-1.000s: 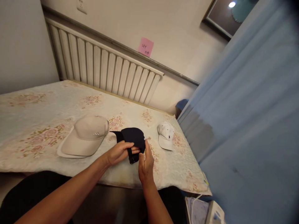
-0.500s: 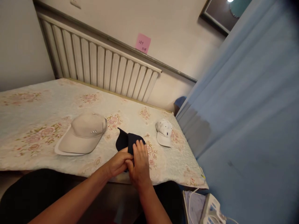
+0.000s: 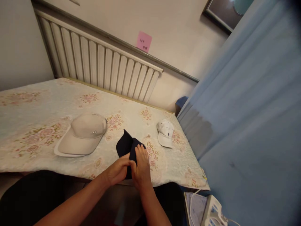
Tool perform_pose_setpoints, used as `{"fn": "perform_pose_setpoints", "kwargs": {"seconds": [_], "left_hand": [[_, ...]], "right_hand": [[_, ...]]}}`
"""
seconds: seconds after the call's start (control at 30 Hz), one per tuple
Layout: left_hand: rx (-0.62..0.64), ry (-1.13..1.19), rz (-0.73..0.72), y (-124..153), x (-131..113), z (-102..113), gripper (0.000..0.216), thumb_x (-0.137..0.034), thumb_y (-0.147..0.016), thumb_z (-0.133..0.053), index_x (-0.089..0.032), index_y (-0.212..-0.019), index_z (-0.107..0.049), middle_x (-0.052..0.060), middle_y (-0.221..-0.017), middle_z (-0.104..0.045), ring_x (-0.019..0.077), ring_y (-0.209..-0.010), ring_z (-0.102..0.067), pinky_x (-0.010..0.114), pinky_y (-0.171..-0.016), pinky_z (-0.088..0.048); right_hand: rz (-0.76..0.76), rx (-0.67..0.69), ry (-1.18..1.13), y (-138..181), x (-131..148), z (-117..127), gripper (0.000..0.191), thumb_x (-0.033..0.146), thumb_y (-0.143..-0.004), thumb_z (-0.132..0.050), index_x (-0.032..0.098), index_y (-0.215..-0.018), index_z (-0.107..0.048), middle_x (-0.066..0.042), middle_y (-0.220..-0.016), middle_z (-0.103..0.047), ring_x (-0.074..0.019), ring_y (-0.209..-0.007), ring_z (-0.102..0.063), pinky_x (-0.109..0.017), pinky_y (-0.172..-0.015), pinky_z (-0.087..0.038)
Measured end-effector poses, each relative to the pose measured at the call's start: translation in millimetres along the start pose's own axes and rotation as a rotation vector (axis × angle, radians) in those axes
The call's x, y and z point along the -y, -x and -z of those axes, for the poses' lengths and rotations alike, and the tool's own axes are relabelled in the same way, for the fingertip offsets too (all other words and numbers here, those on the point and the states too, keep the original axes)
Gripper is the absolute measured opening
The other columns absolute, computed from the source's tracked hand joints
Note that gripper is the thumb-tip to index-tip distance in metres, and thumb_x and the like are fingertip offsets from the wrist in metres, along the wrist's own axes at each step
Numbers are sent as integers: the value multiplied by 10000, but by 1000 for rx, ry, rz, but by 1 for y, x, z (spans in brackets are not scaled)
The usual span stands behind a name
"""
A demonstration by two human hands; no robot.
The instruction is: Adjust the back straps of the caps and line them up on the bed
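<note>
A dark navy baseball cap (image 3: pixel 124 145) is held between both hands above the front edge of the bed, its brim pointing up and left. My left hand (image 3: pixel 119 170) grips it from the left, some fingers hidden inside or behind the cap. Wrapped over its crown from the right is my right hand (image 3: pixel 141 168), thumb close to the left thumb. To the left, a beige cap (image 3: pixel 88 129) rests on the bed, with a paler brim (image 3: pixel 63 150) showing beneath its own. A small white cap (image 3: pixel 165 133) with a dark logo sits to the right.
The caps lie around a bed with a floral cover (image 3: pixel 89 171). Behind it stand a white radiator (image 3: pixel 101 61) and a wall with a pink note (image 3: pixel 144 41). A blue curtain (image 3: pixel 242 103) hangs at right, above a power strip (image 3: pixel 213 210) with cables.
The navy cap has tilted, and its brim now stands out farther from the crown. My right fingers have curled more around the crown. The other caps stay in place.
</note>
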State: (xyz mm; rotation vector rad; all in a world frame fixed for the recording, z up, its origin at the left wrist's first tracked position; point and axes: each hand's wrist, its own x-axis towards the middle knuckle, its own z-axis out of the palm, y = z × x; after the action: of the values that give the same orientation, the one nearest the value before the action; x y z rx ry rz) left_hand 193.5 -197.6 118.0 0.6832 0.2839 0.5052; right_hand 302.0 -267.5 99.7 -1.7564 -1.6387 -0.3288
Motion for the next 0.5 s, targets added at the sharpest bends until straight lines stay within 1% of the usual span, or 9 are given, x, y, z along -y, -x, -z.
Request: {"fn": "perform_pose_setpoints", "kwargs": {"seconds": [0.07, 0.13, 0.17, 0.23, 0.3, 0.37, 0.43, 0.5], "left_hand": [[-92, 81, 57, -2, -3, 3, 291, -79, -725, -575, -175, -970, -699, 39, -924, -719, 198, -944, -633, 276, -865, -430], [-166, 132, 134, -5, -7, 4, 180, -188, -781, -590, -165, -922, -699, 46, -915, -728, 209, -953, -650, 286, -876, -447], [-180, 145, 167, -7, -9, 4, 182, -254, -802, -596, -158, -919, -697, 56, -914, -732, 220, -944, -660, 297, -874, -459], [-181, 162, 228, -10, -12, 3, 251, -359, -812, -610, -149, -922, -693, 74, -892, -740, 235, -892, -681, 324, -857, -486], [-226, 170, 279, -12, -17, 1, 251, -390, -794, -638, -152, -852, -688, 73, -808, -742, 228, -796, -695, 330, -826, -510], [-257, 166, 360, -14, -21, 0, 255, -402, -785, -647, -148, -765, -671, 87, -729, -732, 229, -731, -696, 337, -807, -524], [-242, 144, 456, -15, -25, 0, 306, -425, -792, -630, -128, -722, -655, 121, -690, -719, 245, -705, -696, 354, -799, -530], [-219, 110, 516, -16, -27, 2, 357, -449, -804, -605, -105, -719, -648, 157, -693, -715, 265, -707, -697, 371, -796, -533]], "right_hand": [[28, 23, 15, 2, 5, 0, 516, 351, -919, -451, 101, -1368, -403, -190, -1394, -484, -289, -1380, -328, -574, -1084, -330], [57, 47, 34, 4, 9, -1, 529, 379, -909, -467, 90, -1349, -422, -195, -1396, -479, -303, -1388, -309, -590, -1086, -319], [73, 58, 41, 6, 11, -2, 530, 388, -905, -471, 87, -1340, -431, -196, -1396, -478, -308, -1391, -298, -596, -1085, -317], [108, 73, 48, 9, 16, -3, 534, 409, -903, -468, 83, -1326, -443, -194, -1390, -486, -316, -1398, -280, -604, -1087, -311], [148, 82, 48, 12, 22, -3, 561, 449, -903, -455, 84, -1329, -438, -187, -1386, -492, -318, -1402, -269, -601, -1092, -308], [182, 77, 43, 14, 27, -3, 597, 500, -904, -424, 87, -1336, -433, -181, -1380, -501, -314, -1398, -280, -585, -1097, -313], [207, 65, 37, 15, 31, -3, 624, 533, -906, -389, 85, -1338, -431, -181, -1365, -517, -304, -1387, -310, -565, -1097, -324], [217, 65, 34, 15, 33, -3, 630, 531, -909, -384, 80, -1347, -418, -182, -1356, -526, -293, -1380, -328, -550, -1099, -330]]}}
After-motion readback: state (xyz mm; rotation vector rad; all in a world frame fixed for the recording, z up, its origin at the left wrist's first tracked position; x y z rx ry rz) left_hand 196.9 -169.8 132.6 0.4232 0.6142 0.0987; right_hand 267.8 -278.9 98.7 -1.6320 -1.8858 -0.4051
